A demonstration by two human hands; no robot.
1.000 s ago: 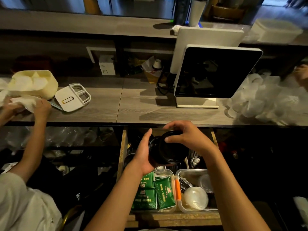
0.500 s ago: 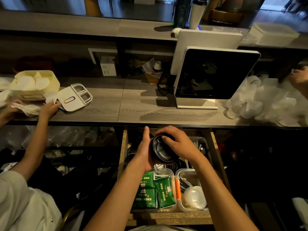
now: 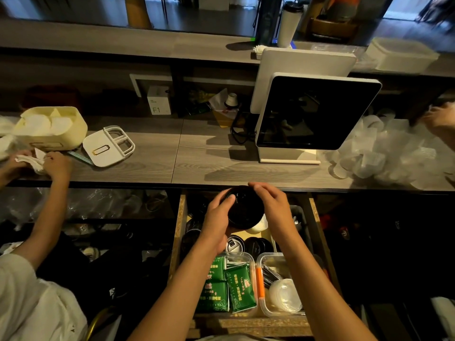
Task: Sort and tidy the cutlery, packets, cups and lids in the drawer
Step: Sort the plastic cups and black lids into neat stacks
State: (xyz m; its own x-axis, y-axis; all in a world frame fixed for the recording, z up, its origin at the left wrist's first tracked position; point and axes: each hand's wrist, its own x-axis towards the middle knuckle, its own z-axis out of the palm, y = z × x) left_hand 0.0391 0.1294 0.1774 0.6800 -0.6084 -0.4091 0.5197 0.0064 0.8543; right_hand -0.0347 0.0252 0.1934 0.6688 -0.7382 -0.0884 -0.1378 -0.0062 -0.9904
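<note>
A round, glossy black plastic lid sits between both hands over the open wooden drawer — dark, smooth, faintly embossed. The left hand curls its grip round the lid's near edge. The right hand arches over its far rim, fingers bent — touching it.

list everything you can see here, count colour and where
black lids: one stack, black, held over the open drawer
loose lids: a few, black, drawer floor behind the tubs
green packets: several, green, left clear tub
clear tub: two, side by side at drawer front; right one holds cutlery and a clear cup
screen: one, white frame, on counter
plastic cups: a heap, clear, counter right
tissue box: one, cream, counter left
left hand: grips the stack
right hand: grips the stack
</note>
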